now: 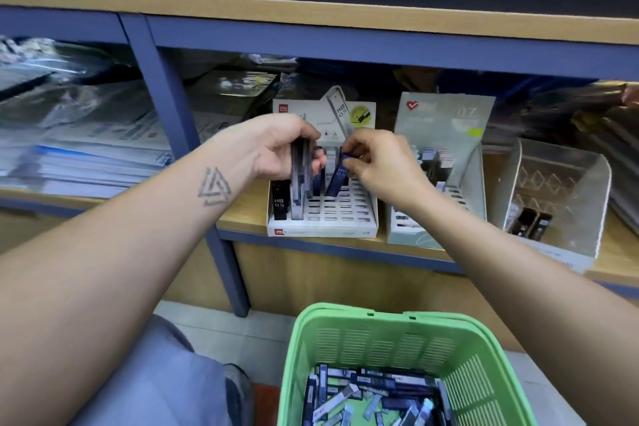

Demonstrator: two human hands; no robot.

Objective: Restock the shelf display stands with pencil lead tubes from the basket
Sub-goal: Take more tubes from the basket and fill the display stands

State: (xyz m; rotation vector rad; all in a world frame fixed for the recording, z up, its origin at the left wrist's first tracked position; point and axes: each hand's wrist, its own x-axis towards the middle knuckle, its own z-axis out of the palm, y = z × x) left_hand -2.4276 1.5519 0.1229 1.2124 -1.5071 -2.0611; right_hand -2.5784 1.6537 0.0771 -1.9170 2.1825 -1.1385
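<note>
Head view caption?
Left hand holds spare tubes; right hand slots a blue tube into the white stand.

I count three display stands on the shelf: the white stand [321,218], the grey-green stand [439,162] and the clear stand [556,190]. One green basket [390,349] sits below, with a heap of loose tubes [373,398] in it, too many and too jumbled for me to count. My two hands are up, the left hand [280,145] and the right hand [383,162]. My left fingers [318,162] grip a small bundle of tubes [300,169], number unclear; my right hand pinches one blue tube [340,173]. One black tube [279,202] stands at the white stand's front left
</note>
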